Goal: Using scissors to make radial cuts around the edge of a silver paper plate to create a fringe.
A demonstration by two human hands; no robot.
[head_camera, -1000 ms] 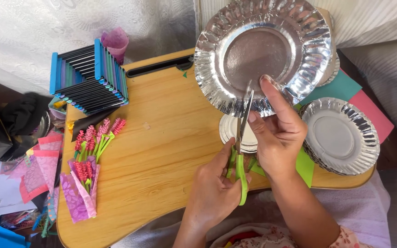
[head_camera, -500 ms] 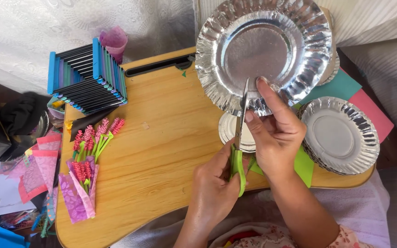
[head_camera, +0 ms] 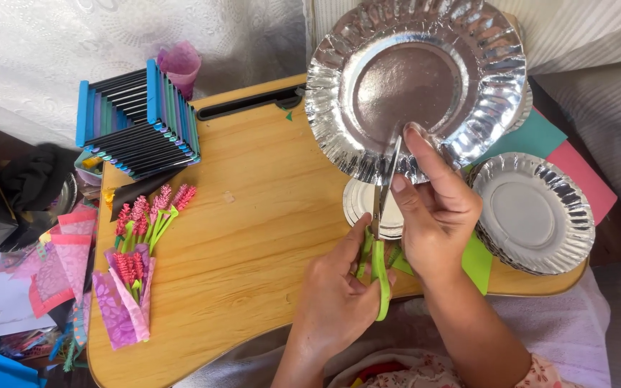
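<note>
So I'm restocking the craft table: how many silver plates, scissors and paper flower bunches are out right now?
Large silver plate, held by the right hand: 1
Stack of smaller silver plates, number in it unclear: 1
Scissors, in the left hand: 1
Flower bunches: 2
Total: 5

My left hand reaches up from below, fingers curled in a closed grip, thumb raised. My right hand crosses beside it, forearm angled in from lower right, index finger extended, the others pinching.
</note>
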